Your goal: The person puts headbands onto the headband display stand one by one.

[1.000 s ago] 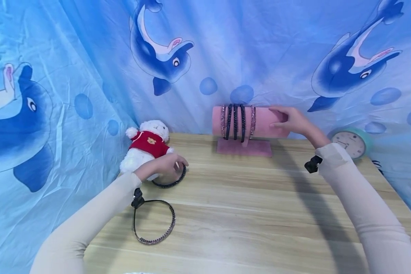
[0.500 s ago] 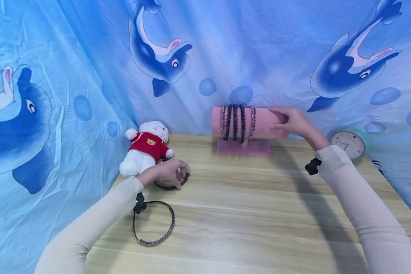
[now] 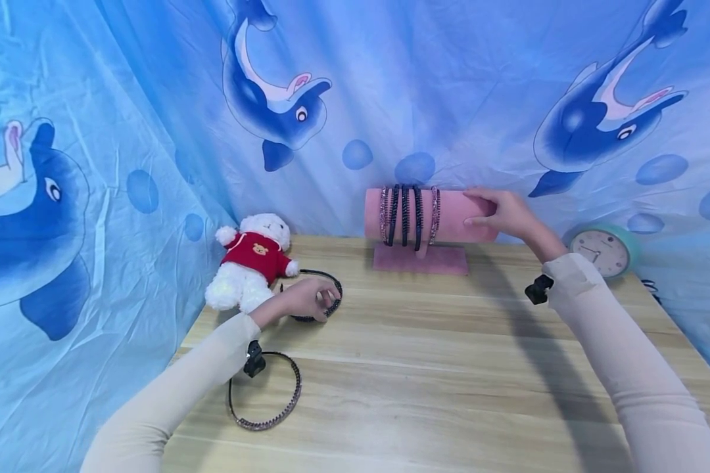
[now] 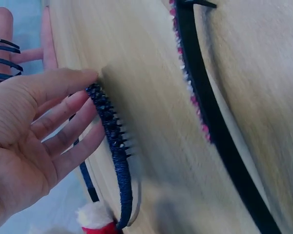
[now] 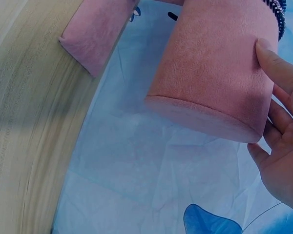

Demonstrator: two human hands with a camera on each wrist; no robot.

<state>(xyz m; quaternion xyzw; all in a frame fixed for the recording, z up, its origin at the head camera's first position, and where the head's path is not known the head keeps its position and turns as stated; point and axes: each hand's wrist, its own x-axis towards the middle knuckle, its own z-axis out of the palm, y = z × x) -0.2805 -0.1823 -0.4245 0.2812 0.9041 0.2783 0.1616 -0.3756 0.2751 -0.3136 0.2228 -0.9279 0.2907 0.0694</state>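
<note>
My left hand pinches a dark beaded headband between thumb and fingers, low over the table beside the plush toy. The left wrist view shows its comb-like teeth along the inner side. My right hand grips the right end of a pink velvety roll on a display stand, thumb in front; in the right wrist view the fingers lie partly hidden behind it. Several headbands ring the roll: dark ones in the middle, a pink sparkly one and another pink sparkly headband outside them.
A headband with pink stones lies on the wooden table, nearer to me. A white plush toy in a red sweater lies at the back left. A mint-green clock stands at the right. Blue dolphin-print cloth hangs behind.
My left hand has moved to the right, away from the plush toy, with the dark headband, whose far arc now shows. My right hand has stayed on the pink roll.
</note>
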